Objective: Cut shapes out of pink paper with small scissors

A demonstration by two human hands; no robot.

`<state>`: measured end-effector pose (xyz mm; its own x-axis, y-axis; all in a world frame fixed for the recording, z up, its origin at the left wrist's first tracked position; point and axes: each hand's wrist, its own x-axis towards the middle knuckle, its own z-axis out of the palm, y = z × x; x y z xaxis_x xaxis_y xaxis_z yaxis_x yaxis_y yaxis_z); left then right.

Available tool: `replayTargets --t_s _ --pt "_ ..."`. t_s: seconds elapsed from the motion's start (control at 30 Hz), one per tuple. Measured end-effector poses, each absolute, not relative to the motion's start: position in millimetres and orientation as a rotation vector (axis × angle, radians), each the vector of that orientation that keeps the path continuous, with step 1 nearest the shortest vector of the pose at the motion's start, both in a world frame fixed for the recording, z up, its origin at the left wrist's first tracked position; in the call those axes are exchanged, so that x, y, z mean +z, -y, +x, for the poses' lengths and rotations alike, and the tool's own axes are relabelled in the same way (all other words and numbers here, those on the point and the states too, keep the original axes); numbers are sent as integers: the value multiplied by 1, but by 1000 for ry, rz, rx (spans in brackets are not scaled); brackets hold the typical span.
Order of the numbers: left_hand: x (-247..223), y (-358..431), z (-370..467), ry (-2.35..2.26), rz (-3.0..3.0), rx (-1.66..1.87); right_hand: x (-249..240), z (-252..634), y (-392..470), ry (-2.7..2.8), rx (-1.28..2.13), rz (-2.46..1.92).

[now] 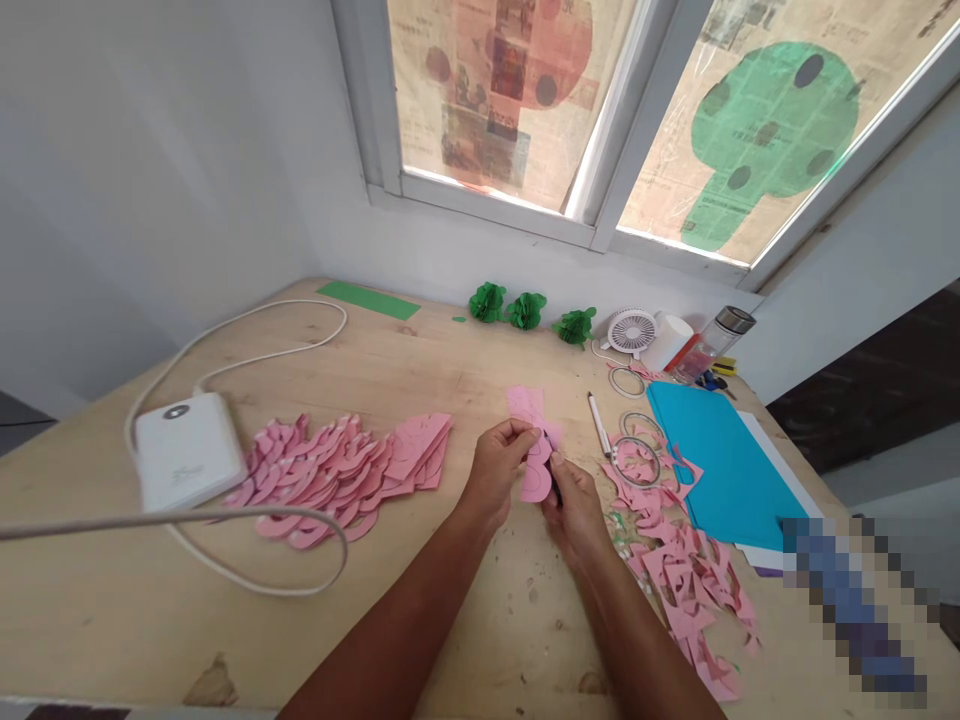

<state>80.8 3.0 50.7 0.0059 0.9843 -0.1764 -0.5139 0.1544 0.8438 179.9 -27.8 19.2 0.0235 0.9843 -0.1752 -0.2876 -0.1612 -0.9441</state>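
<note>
A pink paper piece (536,478) with rounded, drawn outlines is held above the middle of the wooden table. My left hand (501,462) pinches its left edge between thumb and fingers. At its right side my right hand (574,500) is closed around a small dark tool, which looks like scissors, mostly hidden by the fingers. To the left lies a spread pile of cut pink paper pieces (330,475). Pink paper scraps (675,560) are scattered to the right of my right forearm.
A white power bank (187,450) with a looping cable is at the left. Green paper flowers (527,310), a small fan (631,331) and a bottle (716,343) line the back. Tape rings (635,462), a pen (598,424) and blue sheets (724,460) lie right.
</note>
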Motion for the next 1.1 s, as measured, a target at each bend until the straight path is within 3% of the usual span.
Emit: replayTargets --t_s 1.1 --pt "52 -11 68 -914 897 1224 25 181 28 862 1440 -1131"
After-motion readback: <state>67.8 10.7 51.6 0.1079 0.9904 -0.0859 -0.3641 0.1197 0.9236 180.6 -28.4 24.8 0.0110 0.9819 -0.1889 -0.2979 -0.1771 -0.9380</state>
